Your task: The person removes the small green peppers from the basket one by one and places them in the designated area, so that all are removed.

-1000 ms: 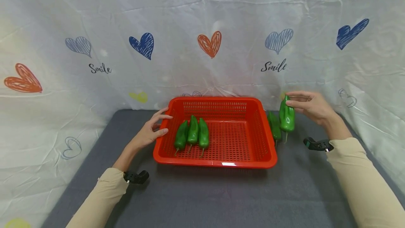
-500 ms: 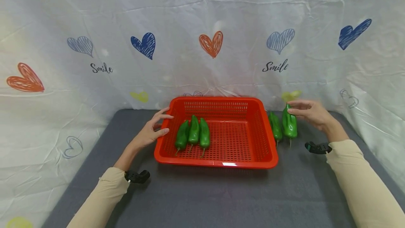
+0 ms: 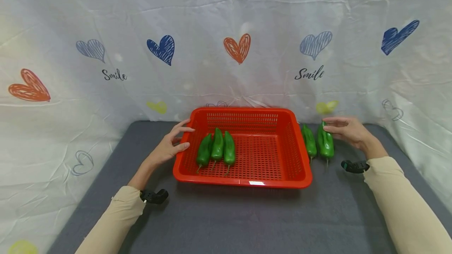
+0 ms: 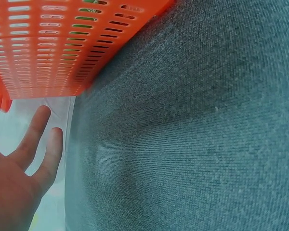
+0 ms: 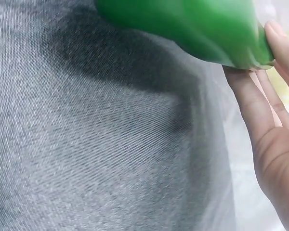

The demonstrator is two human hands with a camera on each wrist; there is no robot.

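Note:
My right hand (image 3: 349, 131) pinches the far, pointed end of a green pepper (image 3: 325, 143), its stem pointing towards me. In the right wrist view the same pepper (image 5: 197, 26) hangs over the cloth, with thumb and fingertips on its tip. Another green pepper (image 3: 309, 142) lies between it and a red plastic basket (image 3: 243, 182). Inside the basket, at the left, several green peppers (image 3: 217, 146) lie side by side. My left hand (image 3: 168, 146) rests at the basket's left rim, fingers spread and fairly straight; the left wrist view shows two fingers clear of the slotted wall (image 4: 43, 53).
Dark grey cloth (image 3: 226, 222) covers the table. Behind it hangs a pale curtain (image 3: 197, 7) printed with hearts and "Smile". The basket's raised walls stand between the two hands. A black wrist strap (image 3: 354, 166) is on the right arm, another (image 3: 154, 196) on the left.
My right hand has lowered the pepper towards the table, slightly right and nearer, beside the other loose pepper. The left hand and the basket have stayed put.

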